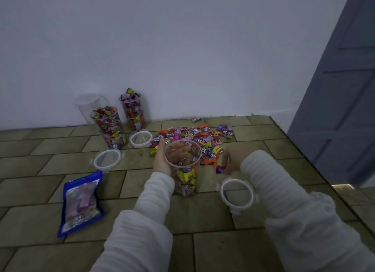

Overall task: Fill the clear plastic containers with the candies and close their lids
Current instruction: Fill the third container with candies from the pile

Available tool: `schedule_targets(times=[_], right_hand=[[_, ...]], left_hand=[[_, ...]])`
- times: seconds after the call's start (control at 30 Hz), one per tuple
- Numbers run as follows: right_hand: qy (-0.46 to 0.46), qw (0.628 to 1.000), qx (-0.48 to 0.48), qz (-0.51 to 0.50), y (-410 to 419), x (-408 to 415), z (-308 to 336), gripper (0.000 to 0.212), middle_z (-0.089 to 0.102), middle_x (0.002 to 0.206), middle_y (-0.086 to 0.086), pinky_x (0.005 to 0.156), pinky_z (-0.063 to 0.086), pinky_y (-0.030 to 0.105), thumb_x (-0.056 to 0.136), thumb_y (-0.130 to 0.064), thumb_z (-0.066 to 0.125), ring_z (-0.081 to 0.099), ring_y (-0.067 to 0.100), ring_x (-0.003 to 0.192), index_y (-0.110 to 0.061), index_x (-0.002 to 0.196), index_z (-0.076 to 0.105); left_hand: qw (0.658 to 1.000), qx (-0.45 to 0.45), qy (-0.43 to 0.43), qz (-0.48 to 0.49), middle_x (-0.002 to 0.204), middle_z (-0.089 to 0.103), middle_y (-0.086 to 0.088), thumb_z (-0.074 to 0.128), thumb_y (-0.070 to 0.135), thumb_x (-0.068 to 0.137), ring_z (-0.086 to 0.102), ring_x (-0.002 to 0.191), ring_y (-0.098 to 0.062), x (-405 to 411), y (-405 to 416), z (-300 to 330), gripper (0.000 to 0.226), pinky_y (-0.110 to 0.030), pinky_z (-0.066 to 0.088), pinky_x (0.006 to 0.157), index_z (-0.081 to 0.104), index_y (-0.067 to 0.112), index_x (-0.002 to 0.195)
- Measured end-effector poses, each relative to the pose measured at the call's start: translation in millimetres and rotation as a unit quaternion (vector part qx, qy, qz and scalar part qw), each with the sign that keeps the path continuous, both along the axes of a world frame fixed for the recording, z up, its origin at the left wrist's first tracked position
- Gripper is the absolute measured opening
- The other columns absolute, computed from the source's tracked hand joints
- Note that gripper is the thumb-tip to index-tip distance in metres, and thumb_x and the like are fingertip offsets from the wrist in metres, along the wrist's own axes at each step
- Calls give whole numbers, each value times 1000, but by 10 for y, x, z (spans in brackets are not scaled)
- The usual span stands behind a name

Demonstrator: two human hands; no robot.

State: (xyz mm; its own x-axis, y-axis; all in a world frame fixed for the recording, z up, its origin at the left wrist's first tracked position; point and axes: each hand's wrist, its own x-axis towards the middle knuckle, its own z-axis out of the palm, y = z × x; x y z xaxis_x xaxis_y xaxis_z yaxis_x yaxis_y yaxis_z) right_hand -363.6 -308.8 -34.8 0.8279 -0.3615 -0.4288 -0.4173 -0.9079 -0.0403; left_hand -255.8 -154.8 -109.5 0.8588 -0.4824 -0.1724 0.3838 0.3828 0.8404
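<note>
Our left hand wraps round the rim of a clear container standing upright on the tiled floor, fingers curled behind its far wall and seen through the plastic; it is partly filled with wrapped candies in its lower half, and its mouth is uncovered; our right hand is down at the near edge of the candy pile, fingers pinching a few wrapped sweets, though blur hides exactly how many; the pile lies spread on the floor just beyond the held container, reaching toward the white wall; one round lid with clip tabs lies flat beside the container, under our right sleeve; further left, two full containers stand open near the wall, candies heaped to their rims, and an empty clear container stands behind them; two more lids lie on the floor just in front of them; a blue candy bag lies flat to our left; a grey door stands at the right.
</note>
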Motion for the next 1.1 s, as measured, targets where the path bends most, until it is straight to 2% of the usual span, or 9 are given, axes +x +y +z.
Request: schedule_targets(times=[0.23, 0.5, 0.57, 0.7, 0.77, 0.83, 0.93, 1.0, 1.1], right_hand=[[-338, 938, 63, 55, 296, 154, 301, 18, 60, 96, -6, 84, 46, 33, 89, -35, 62, 58, 16, 93, -25, 102, 60], [-404, 884, 229, 50, 270, 332, 67, 20, 63, 85, -10, 71, 45, 25, 89, -43, 60, 55, 3, 76, -23, 91, 64], [-425, 865, 267, 5, 133, 430, -47, 22, 61, 84, -13, 72, 43, 23, 94, -42, 53, 54, -1, 76, -21, 93, 62], [-389, 897, 205, -38, -130, 633, -477, 26, 63, 102, 1, 87, 48, 36, 95, -38, 52, 58, 16, 94, -16, 101, 64], [-366, 918, 151, -20, -152, 708, -697, 21, 57, 107, 1, 89, 46, 38, 93, -38, 55, 54, 19, 102, -20, 101, 62], [-338, 935, 107, 4, -126, 785, -876, 26, 52, 117, 1, 96, 41, 38, 90, -41, 58, 46, 21, 114, -25, 110, 60], [-282, 955, 75, 42, -90, 912, -1055, 45, 40, 135, 2, 107, 28, 43, 87, -50, 58, 32, 23, 129, -31, 127, 49], [-248, 964, 49, 79, -73, 1010, -1144, 59, 29, 145, 3, 112, 19, 48, 86, -59, 53, 22, 25, 137, -33, 137, 39], [-214, 969, 39, 116, -47, 1163, -1234, 68, 8, 158, 2, 114, 3, 57, 88, -65, 42, 1, 28, 146, -37, 146, 23]], left_hand=[[1000, -1, 22, 15, 70, 71, -13, 34, 55, 94, 64, 54, -23, -47, 14, 28, 63, -32, 51, 65, 64, 4, 75], [998, -22, 61, -9, 69, 71, -12, 34, 50, 97, 67, 56, -22, -139, 76, 62, 66, -31, 53, 61, 74, 7, 66], [998, -15, 62, -13, 77, 72, -12, 33, 50, 97, 69, 68, -23, -146, 136, 73, 62, -30, 54, 63, 72, 4, 80], [989, 73, -74, 104, 79, 71, -2, 43, 28, 99, 65, 78, -19, -14, 255, -93, 31, -25, 53, 65, 67, 12, 87], [936, 229, -217, 154, 85, 67, -1, 54, 14, 95, 62, 82, -23, 128, 354, -251, 15, -31, 53, 70, 65, 20, 85], [822, 430, -358, 105, 108, 61, -4, 62, 20, 88, 56, 103, -27, 311, 443, -407, 15, -38, 49, 88, 61, 25, 103], [640, 660, -389, -59, 154, 17, -4, 65, 52, 77, 15, 142, -32, 454, 484, -562, 82, -46, 20, 113, 24, 33, 146], [578, 710, -388, -101, 158, -7, -1, 59, 63, 76, -6, 145, -30, 481, 441, -608, 96, -53, 9, 115, 2, 39, 149], [552, 725, -392, -124, 158, -15, 0, 53, 70, 77, -13, 145, -30, 574, 351, -635, 98, -59, 4, 113, -8, 42, 148]])
